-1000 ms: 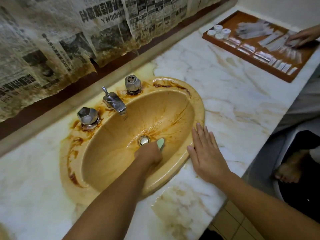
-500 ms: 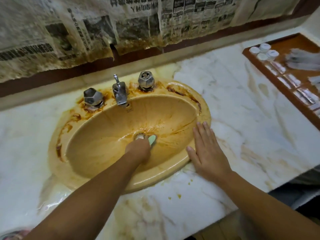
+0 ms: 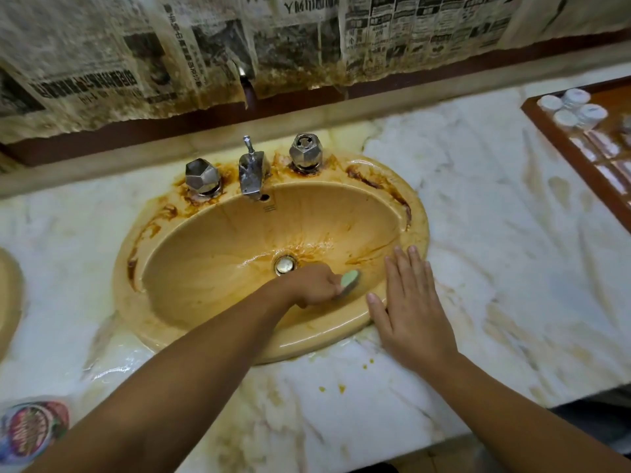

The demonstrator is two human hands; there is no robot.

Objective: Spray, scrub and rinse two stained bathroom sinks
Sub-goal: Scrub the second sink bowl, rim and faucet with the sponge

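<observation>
A tan oval sink [image 3: 211, 254] streaked with brown stains sits in a marble counter. My left hand [image 3: 312, 285] is down in the bowl, fingers curled round a pale green scrubber [image 3: 351, 279], pressing it on the bowl wall just right of the metal drain [image 3: 285, 264]. Flat and with fingers straight, my right hand [image 3: 409, 302] rests on the sink's right rim and the counter. At the far left edge shows the rim of a second tan sink [image 3: 10, 295].
A chrome spout [image 3: 251, 174] and two faceted metal knobs [image 3: 201, 175] [image 3: 305, 153] stand at the sink's back. A brown tray [image 3: 560, 138] with small white containers lies at the right. A colourful packet [image 3: 32, 428] lies at bottom left. Stained newspaper [image 3: 239, 46] covers the wall.
The view has swung left and nearer, so the sink sits centred. My left hand slid the scrubber from beside the drain toward the right, nearer wall. My right hand stayed flat on the rim.
</observation>
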